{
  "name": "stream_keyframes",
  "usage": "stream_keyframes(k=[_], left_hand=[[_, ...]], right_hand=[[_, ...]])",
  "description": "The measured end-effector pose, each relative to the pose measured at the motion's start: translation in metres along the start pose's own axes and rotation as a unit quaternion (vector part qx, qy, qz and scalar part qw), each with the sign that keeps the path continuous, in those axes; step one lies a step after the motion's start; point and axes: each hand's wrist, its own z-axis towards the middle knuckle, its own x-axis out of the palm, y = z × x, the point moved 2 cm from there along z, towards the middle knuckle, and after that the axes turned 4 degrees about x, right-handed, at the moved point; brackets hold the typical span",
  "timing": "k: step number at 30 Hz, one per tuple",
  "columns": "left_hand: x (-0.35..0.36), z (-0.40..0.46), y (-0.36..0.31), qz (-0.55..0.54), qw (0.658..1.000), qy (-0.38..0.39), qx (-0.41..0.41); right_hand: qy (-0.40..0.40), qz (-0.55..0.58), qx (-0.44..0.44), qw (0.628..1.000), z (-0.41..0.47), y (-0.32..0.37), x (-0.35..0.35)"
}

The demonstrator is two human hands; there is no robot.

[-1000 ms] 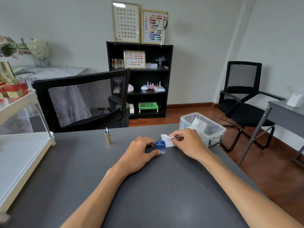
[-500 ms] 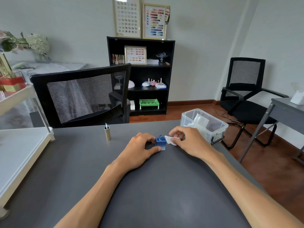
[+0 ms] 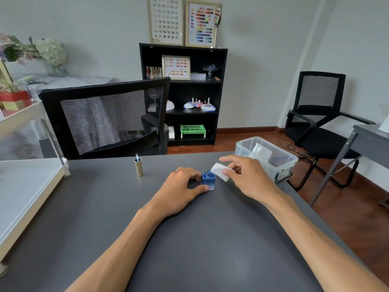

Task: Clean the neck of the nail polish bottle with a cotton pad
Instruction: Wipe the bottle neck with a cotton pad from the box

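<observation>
Two bare forearms reach out across the dark grey table (image 3: 210,239), which has a matte top. Toward its far middle stands the nail polish bottle (image 3: 208,181), a small square blue block, deep blue above and paler toward its base, with a short round neck (image 3: 208,173) open at the top and no cap on it. The left hand (image 3: 179,191) holds it upright on the table, thumb at its near corner and curled fingers round its far left side. Just to the right, the right hand (image 3: 248,179) pinches a white cotton pad (image 3: 220,174) between thumb and a finger, the index finger stretched out above. The pad's left edge sits right beside the neck; whether it touches is hard to tell.

Left of the bottle, well apart, a gold cap (image 3: 138,170) stands upright with its brush pointing up. At the table's far right corner is a clear plastic box (image 3: 282,165) holding white pads. A white cart (image 3: 25,186) stands against the table's left side.

Beyond the table a black mesh chair (image 3: 105,119) faces this way. Behind it a black bookshelf (image 3: 221,91) holds colour charts, small bottles and a green basket (image 3: 192,130), with two framed swatch boards (image 3: 183,21) on top. A second black chair (image 3: 317,114) stands at the right on wood flooring, next to a grey desk (image 3: 370,135). Flowers (image 3: 40,49) sit far left.
</observation>
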Motion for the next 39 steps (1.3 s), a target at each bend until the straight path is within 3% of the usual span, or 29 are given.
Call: stream_keyframes(k=[7,22,29,39], left_hand=[[0.000,0.000,0.001,-0.009,1.000,0.001,-0.001],[0.000,-0.001,0.001,-0.010,1.000,0.000,0.005],[0.001,0.000,0.002,-0.008,1.000,0.006,0.007],[0.000,-0.001,0.001,-0.012,1.000,0.002,0.010]], right_hand=[[-0.032,-0.003,-0.050,0.998,-0.008,0.014,-0.005],[0.179,0.060,-0.060,0.980,-0.013,0.015,-0.013],[0.120,0.135,-0.039,0.983,-0.006,0.010,-0.010],[0.105,0.132,-0.057,0.984,-0.004,0.008,-0.001]])
